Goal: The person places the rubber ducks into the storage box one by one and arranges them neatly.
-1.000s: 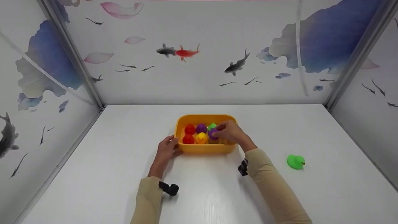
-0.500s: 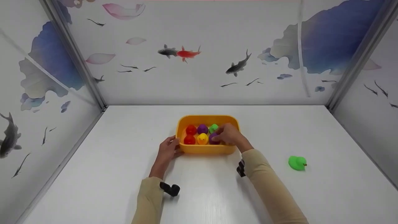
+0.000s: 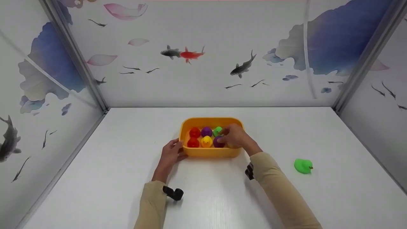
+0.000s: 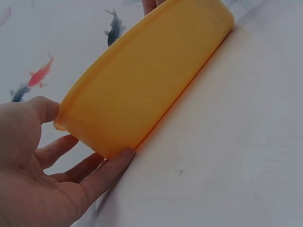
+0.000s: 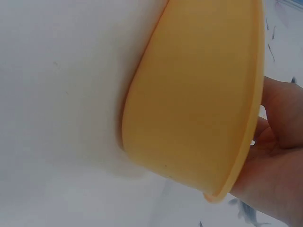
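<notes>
A yellow-orange plastic bin (image 3: 213, 152) stands on the white table. At its left front corner my left hand (image 3: 170, 154) holds it; in the left wrist view the thumb (image 4: 45, 109) is at the rim and the fingers lie against the lower wall. Over the bin's right end reaches my right hand (image 3: 235, 135). Its thumb and fingertips are just above a round purple toy (image 3: 218, 142) in the front row and stand slightly apart. A green toy duck (image 3: 217, 130) sits behind that toy. In the right wrist view the bin wall hides the right fingertips.
Also in the bin are a yellow rubber duck (image 3: 206, 142), two red toys (image 3: 194, 132), and another purple toy (image 3: 206, 131). A second green rubber duck (image 3: 303, 166) lies on the table at the right. Printed panels enclose the back and sides.
My right hand has lowered the purple toy into the bin's front row and then risen slightly, leaving the toy there. The left hand has stayed at the bin's corner.
</notes>
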### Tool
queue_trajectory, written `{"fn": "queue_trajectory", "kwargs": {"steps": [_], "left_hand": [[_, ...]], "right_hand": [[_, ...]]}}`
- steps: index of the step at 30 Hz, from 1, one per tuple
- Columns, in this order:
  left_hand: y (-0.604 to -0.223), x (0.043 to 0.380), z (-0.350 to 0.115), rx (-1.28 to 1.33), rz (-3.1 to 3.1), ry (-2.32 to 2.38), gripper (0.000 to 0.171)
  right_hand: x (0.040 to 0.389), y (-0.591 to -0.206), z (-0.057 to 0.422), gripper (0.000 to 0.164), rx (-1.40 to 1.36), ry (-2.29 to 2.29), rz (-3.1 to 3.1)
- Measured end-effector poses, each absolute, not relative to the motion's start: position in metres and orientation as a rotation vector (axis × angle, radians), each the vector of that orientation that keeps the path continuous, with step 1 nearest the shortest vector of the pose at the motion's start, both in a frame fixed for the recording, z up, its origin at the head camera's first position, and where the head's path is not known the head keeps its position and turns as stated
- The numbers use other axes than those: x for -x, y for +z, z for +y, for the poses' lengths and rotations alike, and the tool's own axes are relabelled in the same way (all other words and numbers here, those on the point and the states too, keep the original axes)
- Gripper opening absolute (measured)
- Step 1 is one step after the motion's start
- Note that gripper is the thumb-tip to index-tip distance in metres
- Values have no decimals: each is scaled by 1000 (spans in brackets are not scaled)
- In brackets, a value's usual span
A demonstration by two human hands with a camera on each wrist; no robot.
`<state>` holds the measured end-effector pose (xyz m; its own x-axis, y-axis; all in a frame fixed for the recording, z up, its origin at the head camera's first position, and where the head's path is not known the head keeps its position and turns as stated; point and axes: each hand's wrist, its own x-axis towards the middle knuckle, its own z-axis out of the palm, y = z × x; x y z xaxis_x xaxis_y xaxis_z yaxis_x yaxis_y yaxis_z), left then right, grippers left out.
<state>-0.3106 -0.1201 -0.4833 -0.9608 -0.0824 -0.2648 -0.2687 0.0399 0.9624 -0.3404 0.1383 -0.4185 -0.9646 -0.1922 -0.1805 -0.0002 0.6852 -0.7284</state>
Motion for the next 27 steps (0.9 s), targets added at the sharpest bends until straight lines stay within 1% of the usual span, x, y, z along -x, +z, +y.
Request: {"fn": "queue_trajectory", "kwargs": {"steps": [6,15,27], "left_hand": [[-484,310,-121,373,2159,2056,48],[-482,311,-121,396,2143,2056,48],[-482,312,-119,394,2150,2036,50]], "right_hand": [[334,-408,154,37,236,-1136,2694],[304,-395,185,31,383,-1204,2746],[269,-389,252,33,367,-1214,2850]]}}
